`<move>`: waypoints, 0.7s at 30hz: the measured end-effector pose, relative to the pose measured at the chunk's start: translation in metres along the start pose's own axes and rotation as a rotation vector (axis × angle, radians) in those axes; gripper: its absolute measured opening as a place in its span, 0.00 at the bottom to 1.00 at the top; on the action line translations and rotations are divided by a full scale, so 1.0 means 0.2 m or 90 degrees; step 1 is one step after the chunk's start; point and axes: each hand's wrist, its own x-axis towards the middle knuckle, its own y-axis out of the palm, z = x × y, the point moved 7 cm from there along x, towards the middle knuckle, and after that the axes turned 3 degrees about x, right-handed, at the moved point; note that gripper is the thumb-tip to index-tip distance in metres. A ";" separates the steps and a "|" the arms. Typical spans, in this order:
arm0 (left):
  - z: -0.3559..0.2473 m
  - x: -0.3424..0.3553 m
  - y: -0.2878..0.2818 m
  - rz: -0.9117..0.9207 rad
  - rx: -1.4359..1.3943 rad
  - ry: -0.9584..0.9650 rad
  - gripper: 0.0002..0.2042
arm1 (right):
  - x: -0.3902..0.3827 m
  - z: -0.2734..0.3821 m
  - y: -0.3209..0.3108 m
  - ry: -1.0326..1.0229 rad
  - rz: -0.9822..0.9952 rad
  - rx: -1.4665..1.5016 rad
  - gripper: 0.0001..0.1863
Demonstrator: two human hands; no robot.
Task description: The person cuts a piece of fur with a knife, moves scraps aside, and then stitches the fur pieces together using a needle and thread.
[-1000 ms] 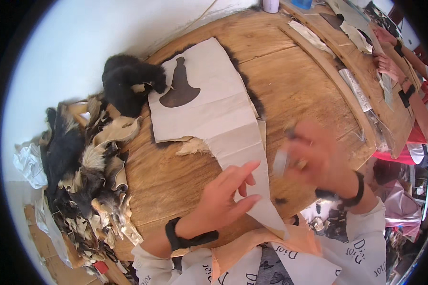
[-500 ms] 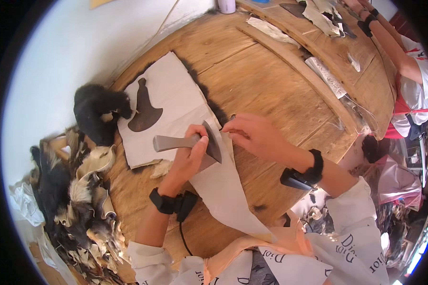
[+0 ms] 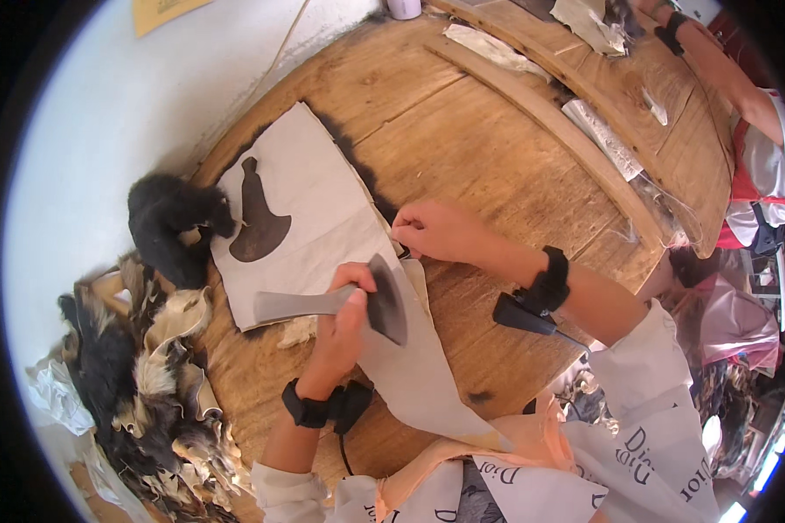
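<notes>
Here left hand [image 3: 344, 318] fingers grip a metal scraper [image 3: 340, 301]; right hand [image 3: 436, 231] fingers pinch the pale hide [image 3: 323, 209].

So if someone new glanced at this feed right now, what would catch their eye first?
Probably the left hand at centre frame, gripping a grey metal tool with a broad dark blade over a pale hide spread on the round wooden table. The right hand pins the hide's edge just beyond the blade. Next, the heap of black and cream fur scraps at the table's left edge.
</notes>
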 end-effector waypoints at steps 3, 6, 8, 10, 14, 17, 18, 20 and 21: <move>-0.02 -0.03 -0.09 -0.051 0.015 0.012 0.09 | 0.07 -0.08 0.05 0.059 0.063 0.041 0.11; 0.03 -0.06 -0.16 -0.108 -0.020 -0.006 0.10 | 0.10 -0.08 0.06 0.079 0.069 0.036 0.12; 0.02 -0.07 -0.18 -0.113 0.000 0.003 0.10 | 0.09 -0.10 0.07 0.138 0.098 0.012 0.13; 0.00 -0.07 -0.18 -0.115 0.020 0.013 0.10 | 0.10 -0.08 0.07 0.111 0.085 -0.026 0.13; 0.00 -0.08 -0.16 -0.110 0.028 -0.013 0.10 | 0.10 -0.05 0.08 0.083 0.067 -0.047 0.13; 0.02 -0.08 -0.17 -0.104 0.031 -0.015 0.09 | 0.12 -0.06 0.09 0.075 0.092 -0.060 0.12; 0.04 -0.08 -0.17 -0.101 0.027 -0.007 0.09 | 0.13 -0.06 0.08 0.078 0.090 -0.059 0.12; 0.05 -0.08 -0.16 -0.105 -0.005 -0.002 0.09 | 0.14 -0.07 0.08 0.088 0.097 -0.072 0.12; 0.05 -0.08 -0.16 -0.112 -0.036 0.003 0.08 | 0.14 -0.07 0.08 0.090 0.096 -0.071 0.12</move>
